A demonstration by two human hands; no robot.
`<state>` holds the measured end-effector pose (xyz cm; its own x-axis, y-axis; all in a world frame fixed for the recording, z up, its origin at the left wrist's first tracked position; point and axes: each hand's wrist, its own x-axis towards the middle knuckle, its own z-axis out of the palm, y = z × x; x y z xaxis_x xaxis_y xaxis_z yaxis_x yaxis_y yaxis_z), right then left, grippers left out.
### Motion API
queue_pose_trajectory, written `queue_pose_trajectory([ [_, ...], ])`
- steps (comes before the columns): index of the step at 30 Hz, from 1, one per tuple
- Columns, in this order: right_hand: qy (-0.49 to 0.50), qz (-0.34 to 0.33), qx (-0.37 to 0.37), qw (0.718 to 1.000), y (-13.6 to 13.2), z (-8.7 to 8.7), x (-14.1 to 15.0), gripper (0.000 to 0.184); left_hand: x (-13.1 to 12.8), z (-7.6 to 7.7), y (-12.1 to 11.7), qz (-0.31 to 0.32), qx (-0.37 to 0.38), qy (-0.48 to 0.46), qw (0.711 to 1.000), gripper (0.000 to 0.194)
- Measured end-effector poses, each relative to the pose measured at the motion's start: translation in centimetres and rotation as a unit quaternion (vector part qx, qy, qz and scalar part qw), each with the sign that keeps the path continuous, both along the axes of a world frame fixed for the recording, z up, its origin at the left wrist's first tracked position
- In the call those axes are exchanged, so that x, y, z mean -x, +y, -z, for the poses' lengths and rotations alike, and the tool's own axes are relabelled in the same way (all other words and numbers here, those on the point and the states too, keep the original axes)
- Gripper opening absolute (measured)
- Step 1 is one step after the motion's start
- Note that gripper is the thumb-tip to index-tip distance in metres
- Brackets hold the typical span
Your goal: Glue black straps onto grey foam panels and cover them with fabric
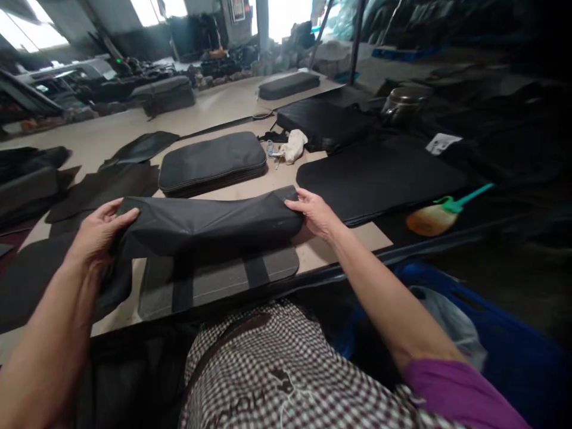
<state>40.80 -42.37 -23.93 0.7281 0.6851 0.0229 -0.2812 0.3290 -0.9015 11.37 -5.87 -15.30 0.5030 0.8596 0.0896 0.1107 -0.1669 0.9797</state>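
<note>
Stretched between both hands is a dark grey sheet of flexible material (210, 220), raised above the table and sagging in folds. My left hand (100, 229) pinches its left end between thumb and fingers. At the other end, my right hand (315, 214) grips the upper corner, thumb on top. Under the sheet, near the table's front edge, lies a flat grey panel (218, 283) with two darker straps across it; the sheet covers its back part. Just behind stands a closed dark case (212, 161) with rounded corners and a zip around its side.
A black panel (379, 179) lies at right, with an orange bottle with a green nozzle (431, 219) near the edge. A white cloth bundle (292, 147) sits mid-table. Dark cut pieces (102, 190) lie at left. Below right is a blue crate (504, 333).
</note>
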Motion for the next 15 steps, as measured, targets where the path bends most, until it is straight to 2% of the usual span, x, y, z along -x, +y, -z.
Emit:
queue_pose_trajectory([
  [4, -0.047, -0.053, -0.036, 0.997, 3.5, -1.3, 0.9, 0.057, 5.2, 0.9, 2.3, -0.074, -0.071, -0.019, 0.995, 0.083],
  [6, -0.066, -0.071, -0.013, 0.995, 4.1, -1.2, 1.4, 0.06, 7.7, 1.7, 2.2, -0.132, -0.07, 0.028, 0.988, 0.085],
  [8, -0.082, -0.075, 0.038, 0.993, 3.8, -0.2, 1.8, 0.058, 9.3, 3.0, 1.3, -0.176, -0.041, 0.102, 0.978, 0.087],
  [10, -0.11, -0.059, 0.099, 0.987, 2.9, 1.4, 2.2, 0.055, 10.0, 4.7, -0.1, -0.163, -0.002, 0.173, 0.971, 0.088],
  [12, -0.148, -0.034, 0.152, 0.977, 1.8, 3.3, 2.6, 0.055, 10.2, 6.7, -1.1, -0.104, 0.012, 0.235, 0.966, 0.089],
  [14, -0.191, -0.002, 0.19, 0.963, 0.8, 5.0, 3.0, 0.057, 10.3, 8.7, -1.4, -0.062, -0.034, 0.288, 0.955, 0.09],
  [15, -0.213, 0.014, 0.203, 0.956, 0.4, 5.6, 3.1, 0.058, 10.4, 9.5, -1.3, -0.058, -0.086, 0.324, 0.94, 0.09],
])
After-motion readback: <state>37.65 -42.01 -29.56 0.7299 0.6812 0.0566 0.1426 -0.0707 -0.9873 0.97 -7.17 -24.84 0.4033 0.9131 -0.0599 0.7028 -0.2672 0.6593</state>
